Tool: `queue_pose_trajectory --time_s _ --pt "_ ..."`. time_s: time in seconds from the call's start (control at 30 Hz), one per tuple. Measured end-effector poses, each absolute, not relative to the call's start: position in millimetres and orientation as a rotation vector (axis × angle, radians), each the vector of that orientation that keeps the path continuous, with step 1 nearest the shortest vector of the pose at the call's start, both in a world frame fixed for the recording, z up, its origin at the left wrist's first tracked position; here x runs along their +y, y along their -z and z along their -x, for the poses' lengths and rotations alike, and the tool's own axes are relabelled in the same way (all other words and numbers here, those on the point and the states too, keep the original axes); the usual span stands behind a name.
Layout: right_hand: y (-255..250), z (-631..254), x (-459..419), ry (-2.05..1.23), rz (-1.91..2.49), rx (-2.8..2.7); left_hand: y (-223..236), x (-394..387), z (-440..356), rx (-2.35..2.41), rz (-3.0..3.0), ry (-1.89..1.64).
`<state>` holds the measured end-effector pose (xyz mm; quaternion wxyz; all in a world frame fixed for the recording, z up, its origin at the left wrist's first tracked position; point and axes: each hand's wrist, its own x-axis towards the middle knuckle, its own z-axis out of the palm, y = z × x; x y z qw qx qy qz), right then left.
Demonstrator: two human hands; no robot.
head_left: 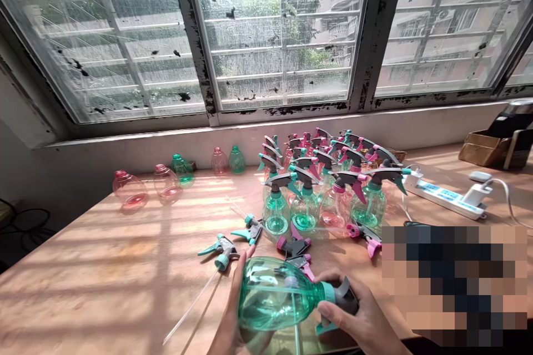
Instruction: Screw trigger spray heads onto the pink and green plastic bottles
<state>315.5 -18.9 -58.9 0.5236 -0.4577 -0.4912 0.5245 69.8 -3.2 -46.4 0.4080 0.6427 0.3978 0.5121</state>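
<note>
A clear green spray bottle (272, 294) lies sideways between my hands, low in the view. My left hand (239, 321) is wrapped round the bottle's base and underside. At its neck, my right hand (353, 310) closes thumb and fingers about the teal collar of the grey and teal trigger sprayer (345, 295). Just beyond lie loose trigger sprayers: a teal one with a long clear tube (225, 252), another teal one (252, 228), and pink and grey ones (295, 247). A further pink sprayer (366, 236) rests to the right.
Several green and pink bottles with sprayers fitted (306, 211) stand grouped at the back. Open-necked bottles, such as a pink one (130, 191), stand along the left rear edge. A white power strip (445, 194) and a cardboard box (478, 148) are on the right. Part of the table is blurred out.
</note>
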Motion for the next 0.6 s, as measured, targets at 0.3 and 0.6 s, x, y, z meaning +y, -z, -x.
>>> queue_pose_trajectory --time_s 0.3,0.6 --pt "56.1 -313.5 -20.1 -1.268 1.098 -1.151 53.5 -2.3 -67.4 0.910 -1.545 -1.286" --pt "59.5 -314.6 -19.0 -1.241 1.102 -1.206 45.0 -1.5 -67.9 0.875 -1.470 -1.258"
